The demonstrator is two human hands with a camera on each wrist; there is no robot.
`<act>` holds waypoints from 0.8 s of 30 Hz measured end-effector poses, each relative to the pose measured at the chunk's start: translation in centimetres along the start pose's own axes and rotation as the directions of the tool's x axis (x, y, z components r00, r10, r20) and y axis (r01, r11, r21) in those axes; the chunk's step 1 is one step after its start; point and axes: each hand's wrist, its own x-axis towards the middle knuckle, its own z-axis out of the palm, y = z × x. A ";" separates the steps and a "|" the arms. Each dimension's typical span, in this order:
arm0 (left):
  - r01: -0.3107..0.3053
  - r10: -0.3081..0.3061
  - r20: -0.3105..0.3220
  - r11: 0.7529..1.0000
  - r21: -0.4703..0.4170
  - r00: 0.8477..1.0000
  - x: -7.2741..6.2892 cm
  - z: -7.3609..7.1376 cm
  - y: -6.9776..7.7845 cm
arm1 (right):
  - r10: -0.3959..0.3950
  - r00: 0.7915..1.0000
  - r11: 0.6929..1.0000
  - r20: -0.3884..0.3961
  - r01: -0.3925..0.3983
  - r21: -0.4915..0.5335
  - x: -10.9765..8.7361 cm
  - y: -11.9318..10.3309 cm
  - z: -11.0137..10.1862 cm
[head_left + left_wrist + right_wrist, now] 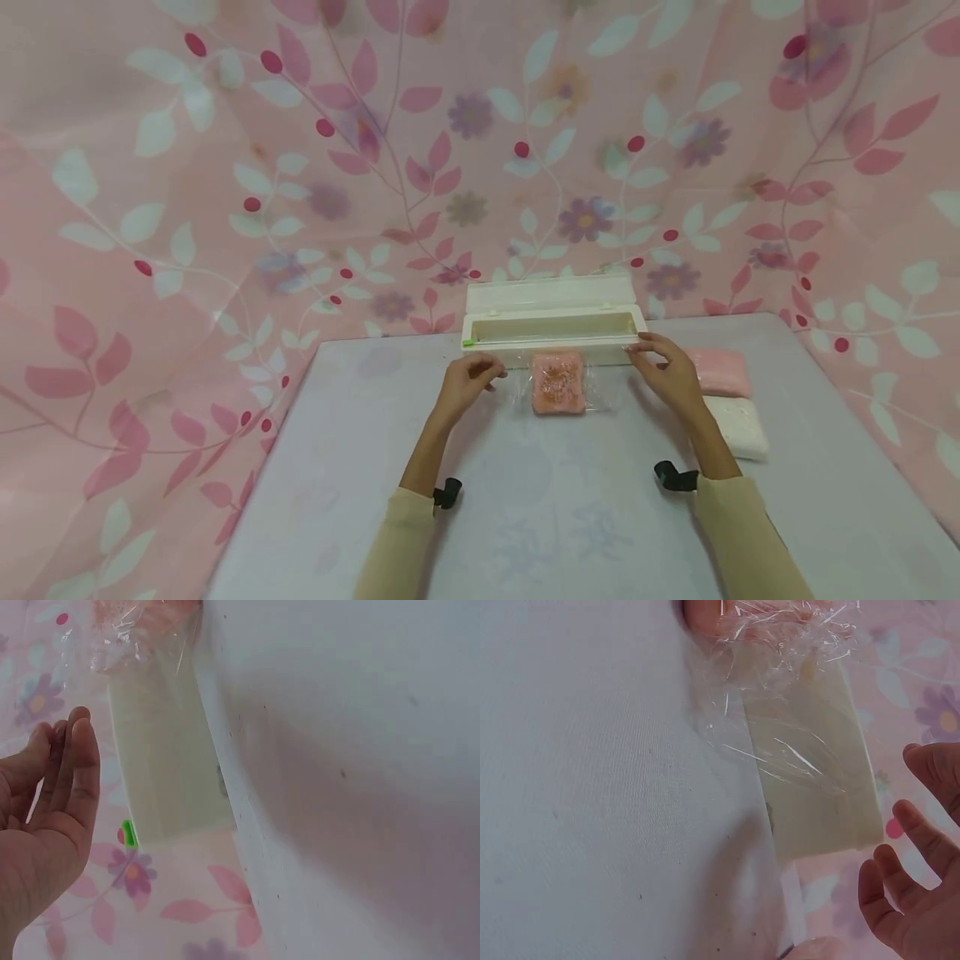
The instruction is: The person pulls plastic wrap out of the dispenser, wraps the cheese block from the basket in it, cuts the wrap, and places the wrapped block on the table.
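A pink rounded-square block [557,382] with a brownish, textured top lies on loose clear plastic film [600,392], which spreads past both its sides. Directly behind it stands a long white box [517,357] with its lid [551,292] raised. My left hand [468,385] hovers at the box's front left, fingers loosely bent and nothing seen between them. At the front right corner is my right hand [666,371], its fingertips near the box edge. In the right wrist view those fingers [911,877] are spread and apart from the film.
Right of my right hand lie a pink packet [720,372] and a white packet [738,427], one before the other. A green tab [468,342] marks the box's left front edge. Flowered pink cloth [465,150] hangs behind the pale table [525,500].
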 end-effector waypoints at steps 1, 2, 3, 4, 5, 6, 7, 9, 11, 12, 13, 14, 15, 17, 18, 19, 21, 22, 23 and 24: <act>-0.011 0.011 0.012 1.000 0.019 1.000 -0.2 -0.1 0.0 | -0.008 1.000 1.000 0.007 0.009 -0.023 -0.2 -0.1 -0.2; -0.018 0.017 0.020 0.999 0.039 1.000 -0.5 -0.3 -0.1 | -0.023 1.000 0.999 0.014 0.023 -0.042 -0.4 -0.3 -0.3; -0.032 0.030 0.029 0.997 0.065 0.999 -0.7 -0.4 -0.2 | -0.044 0.999 0.997 0.022 0.045 -0.062 -0.6 -0.4 -0.5; -0.048 0.044 0.038 0.994 0.098 0.998 -0.9 -0.6 -0.3 | -0.074 0.997 0.993 0.033 0.076 -0.085 -0.8 -0.4 -0.7; -0.066 0.060 0.052 0.988 0.141 0.997 -1.2 -0.7 -0.4 | -0.114 0.992 0.987 0.044 0.119 -0.105 -0.9 -0.5 -0.9; -0.088 0.076 0.073 0.979 0.186 0.994 -1.5 -0.9 -0.6 | -0.156 0.986 0.981 0.056 0.161 -0.112 -1.0 -0.6 -1.0; -0.104 0.084 0.097 0.969 0.226 0.992 -1.8 -1.1 -0.6 | -0.197 0.978 0.972 0.063 0.204 -0.121 -1.2 -0.6 -1.2; -0.158 0.117 0.157 0.946 0.282 0.981 -2.5 -1.4 -0.8 | -0.274 0.959 0.946 0.076 0.283 -0.158 -1.5 -0.6 -1.5; -0.201 0.133 0.218 0.922 0.331 0.967 -3.2 -1.7 -0.9 | -0.341 0.936 0.915 0.089 0.352 -0.197 -1.8 -0.6 -1.7; -0.220 0.139 0.245 0.912 0.346 0.960 -3.4 -1.7 -1.0 | -0.354 0.930 0.904 0.097 0.367 -0.218 -2.0 -0.6 -1.8; -0.238 0.144 0.267 0.901 0.362 0.953 -3.7 -1.8 -1.1 | -0.359 0.927 0.893 0.107 0.375 -0.249 -2.2 -0.6 -1.8; -0.261 0.155 0.287 0.888 0.378 0.945 -3.9 -1.8 -1.2 | -0.355 0.927 0.886 0.120 0.374 -0.275 -2.4 -0.6 -1.9; -0.279 0.161 0.305 0.875 0.396 0.939 -4.1 -1.8 -1.3 | -0.346 0.929 0.880 0.133 0.371 -0.298 -2.7 -0.6 -1.9; -0.308 0.167 0.331 0.845 0.436 0.929 -4.5 -1.8 -1.5 | -0.320 0.934 0.873 0.161 0.356 -0.333 -3.1 -0.9 -1.8; -0.319 0.170 0.341 0.836 0.446 0.924 -4.6 -1.7 -1.6 | -0.303 0.937 0.872 0.172 0.346 -0.347 -3.3 -1.0 -1.8; -0.330 0.174 0.350 0.827 0.456 0.921 -4.7 -1.7 -1.6 | -0.291 0.940 0.873 0.178 0.337 -0.354 -3.6 -1.1 -1.7; -0.353 0.188 0.359 0.805 0.476 0.914 -4.9 -1.6 -1.6 | -0.284 0.940 0.872 0.190 0.336 -0.356 -3.9 -1.3 -1.6; -0.366 0.199 0.361 0.794 0.486 0.911 -4.9 -1.6 -1.5 | -0.285 0.939 0.875 0.192 0.336 -0.349 -4.0 -1.3 -1.5; -0.380 0.213 0.362 0.783 0.492 0.908 -5.0 -1.5 -1.4 | -0.283 0.939 0.879 0.194 0.335 -0.340 -4.1 -1.3 -1.4; -0.392 0.226 0.359 0.769 0.505 0.906 -5.0 -1.5 -1.4 | -0.281 0.939 0.886 0.197 0.333 -0.323 -4.2 -1.3 -1.4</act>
